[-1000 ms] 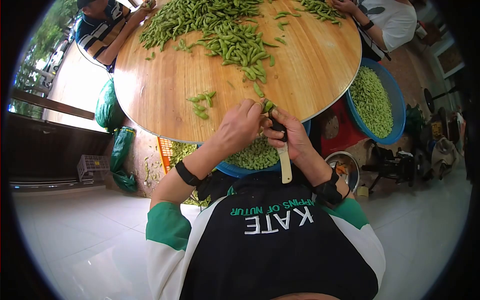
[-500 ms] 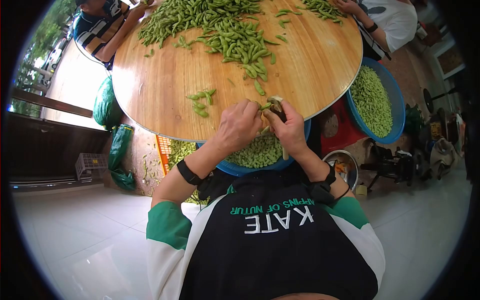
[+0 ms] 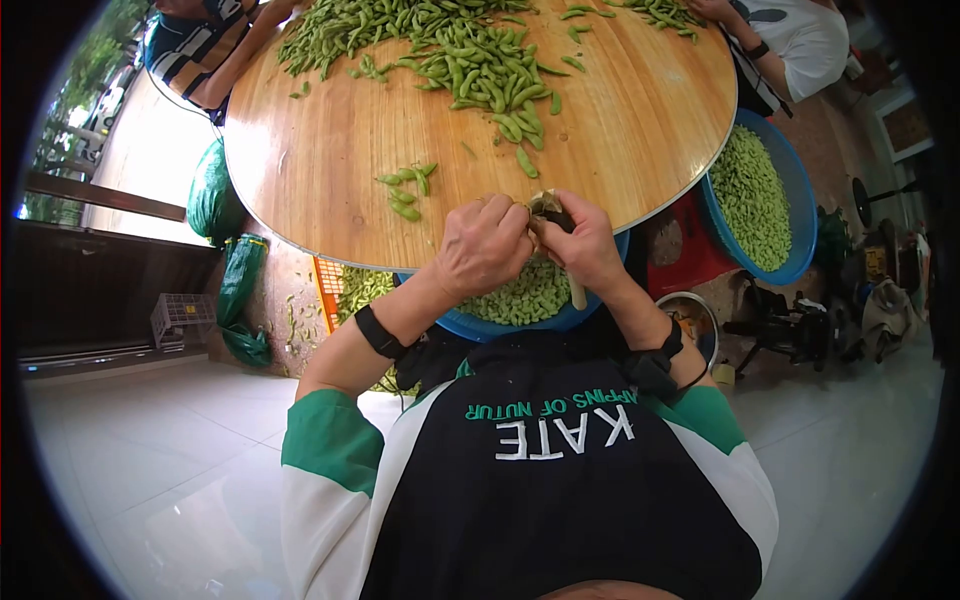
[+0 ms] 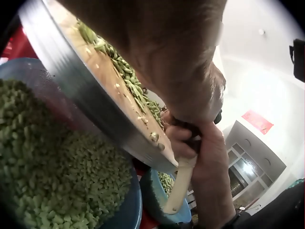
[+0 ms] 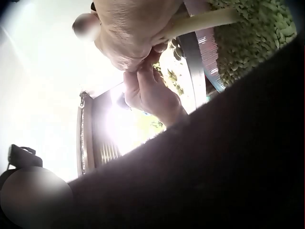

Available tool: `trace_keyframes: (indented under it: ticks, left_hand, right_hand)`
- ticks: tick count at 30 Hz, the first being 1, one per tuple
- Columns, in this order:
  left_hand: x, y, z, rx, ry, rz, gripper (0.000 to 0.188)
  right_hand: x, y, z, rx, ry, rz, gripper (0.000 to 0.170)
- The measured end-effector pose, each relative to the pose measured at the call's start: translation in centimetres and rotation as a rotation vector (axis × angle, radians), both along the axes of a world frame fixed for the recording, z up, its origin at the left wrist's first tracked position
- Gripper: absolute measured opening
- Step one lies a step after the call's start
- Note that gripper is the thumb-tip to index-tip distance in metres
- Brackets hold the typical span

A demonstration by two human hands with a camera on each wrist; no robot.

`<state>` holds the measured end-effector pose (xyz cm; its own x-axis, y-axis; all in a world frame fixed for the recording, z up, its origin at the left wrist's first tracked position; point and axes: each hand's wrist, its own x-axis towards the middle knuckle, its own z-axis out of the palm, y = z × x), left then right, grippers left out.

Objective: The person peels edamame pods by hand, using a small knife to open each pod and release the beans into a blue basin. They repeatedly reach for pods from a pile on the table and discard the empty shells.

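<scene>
Head view: high, facing down on table [image 3: 330,150]; wrist views: close, tilted, sharing pale handle [image 4: 180,188].

On the wearer's dark shirt [image 3: 560,510], white "KATE" [image 3: 567,436] and green "APPINS OF NUTUR" [image 3: 552,404] can be read, upside down.

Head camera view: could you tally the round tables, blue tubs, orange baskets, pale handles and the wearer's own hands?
Round table: 1
Blue tubs: 2
Orange basket, partly hidden: 1
Pale handle: 1
Wearer's hands, left hand and right hand: 2
Total: 7
</scene>
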<state>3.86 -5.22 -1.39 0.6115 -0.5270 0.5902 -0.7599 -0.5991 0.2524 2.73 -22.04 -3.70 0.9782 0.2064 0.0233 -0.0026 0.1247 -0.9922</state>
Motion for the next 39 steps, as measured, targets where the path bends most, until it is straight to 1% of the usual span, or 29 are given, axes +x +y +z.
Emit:
trace_keyframes:
  ticks: [1, 2, 4, 8, 9, 10, 11, 13, 15, 17, 19, 20, 22, 24, 25, 26, 27, 28, 29, 30, 31, 32, 33, 34, 36, 37, 38, 39]
  left_hand:
    - [0.0, 0.0, 0.0, 0.003, 0.006, -0.003, 0.013]
    - [-0.1, 0.1, -0.1, -0.024, 0.024, -0.020, 0.012]
    - [-0.4, 0.1, 0.1, -0.049, 0.043, -0.033, 0.011]
    - [-0.9, 0.4, 0.7, -0.102, 0.213, -0.043, 0.013]
    - [-0.9, 0.4, 0.8, -0.131, 0.274, -0.064, 0.013]
    - [-0.9, 0.3, 0.9, -0.130, 0.277, -0.064, 0.013]
    - [-0.9, 0.2, 1.1, -0.112, 0.238, -0.057, 0.012]
    - [-1.0, 0.1, 1.0, -0.090, 0.208, -0.050, 0.012]
    - [-0.7, 0.0, 0.9, -0.021, 0.144, -0.052, 0.010]
    - [-0.2, 0.2, 0.5, -0.061, 0.180, -0.045, 0.010]
    - [-0.7, 0.2, 0.4, -0.098, 0.229, -0.041, 0.010]
    - [-0.6, 0.2, 0.6, -0.081, 0.204, -0.037, 0.010]
    - [-0.7, 0.1, 1.0, -0.062, 0.180, -0.031, 0.010]
    - [-0.4, 0.1, 1.2, -0.106, 0.232, -0.034, 0.010]
    - [-0.5, 0.0, 1.4, -0.107, 0.230, -0.033, 0.010]
    - [-0.8, 0.0, 1.7, -0.025, 0.191, -0.039, 0.010]
    - [-0.8, 0.0, 1.9, 0.056, 0.149, -0.044, 0.010]
    - [-0.7, 0.2, 2.3, 0.056, 0.147, -0.043, 0.010]
    - [-0.8, 0.6, 2.6, 0.127, 0.120, -0.013, 0.010]
    - [-0.8, 1.2, 2.7, 0.199, 0.095, 0.017, 0.010]
    - [-0.8, 1.9, 2.7, 0.201, 0.101, 0.018, 0.010]
    - [-0.5, 2.8, 2.6, 0.202, 0.062, 0.065, 0.013]
    - [0.0, 3.7, 2.6, 0.201, 0.017, 0.112, 0.017]
    - [0.8, 4.9, 2.6, 0.201, 0.015, 0.111, 0.017]
    - [2.1, 6.6, 2.8, 0.412, 0.004, 0.309, 0.026]
    - [2.7, 6.4, 2.7, 0.411, 0.007, 0.308, 0.026]
    - [3.4, 6.2, 2.7, 0.378, -0.047, 0.289, 0.028]
    - [4.0, 5.8, 2.8, 0.345, -0.100, 0.272, 0.031]
  right_hand:
    - [0.1, -0.3, 0.1, 0.060, 0.096, 0.066, 0.007]
    - [0.1, -0.5, 0.2, 0.063, 0.106, 0.065, 0.007]
    - [0.4, -0.8, 0.5, 0.105, 0.116, 0.144, 0.007]
    - [0.5, -2.0, 0.9, 0.057, 0.041, 0.214, 0.008]
    - [0.7, -2.5, 1.1, 0.089, 0.077, 0.271, 0.008]
    - [0.8, -2.7, 1.2, 0.121, 0.114, 0.328, 0.008]
    - [0.8, -2.6, 1.3, 0.123, 0.120, 0.328, 0.008]
    - [0.7, -2.2, 1.3, 0.107, 0.147, 0.219, 0.009]
    - [1.0, -2.3, 1.0, 0.138, 0.170, 0.222, 0.010]
    - [1.2, -2.2, 0.7, 0.168, 0.202, 0.230, 0.010]
    - [1.1, -1.6, 0.5, -0.060, -0.034, 0.163, 0.010]
    - [1.3, -1.9, 0.8, -0.057, -0.030, 0.159, 0.010]
    - [1.6, -2.4, 1.5, 0.070, 0.117, 0.252, 0.011]
    - [1.8, -2.2, 0.8, 0.076, 0.099, 0.245, 0.011]
    - [1.8, -1.9, 0.4, 0.003, -0.010, 0.205, 0.011]
    - [1.8, -1.8, 0.1, -0.071, -0.120, 0.161, 0.011]
    - [1.7, -1.6, 0.3, -0.071, -0.125, 0.160, 0.011]
    - [1.5, -1.4, 0.6, -0.205, -0.159, 0.134, 0.011]
    - [1.4, -1.3, 0.8, -0.339, -0.191, 0.107, 0.012]
    - [1.4, -1.0, 1.1, -0.338, -0.188, 0.110, 0.012]
    - [1.3, -0.7, 1.3, -0.198, -0.049, 0.095, 0.012]
    - [1.2, -0.5, 1.3, -0.058, 0.089, 0.077, 0.012]
    - [1.0, -0.7, 1.3, -0.058, 0.089, 0.076, 0.012]
    - [0.7, -0.9, 1.1, -0.041, 0.082, 0.099, 0.011]
    - [0.0, -1.1, 0.8, -0.023, 0.084, 0.120, 0.011]
    - [-0.2, -1.2, 0.6, -0.081, 0.032, 0.122, 0.010]
    - [-0.2, -1.3, 0.5, -0.140, -0.025, 0.125, 0.009]
    - [-0.1, -1.4, 0.4, -0.143, -0.026, 0.125, 0.009]
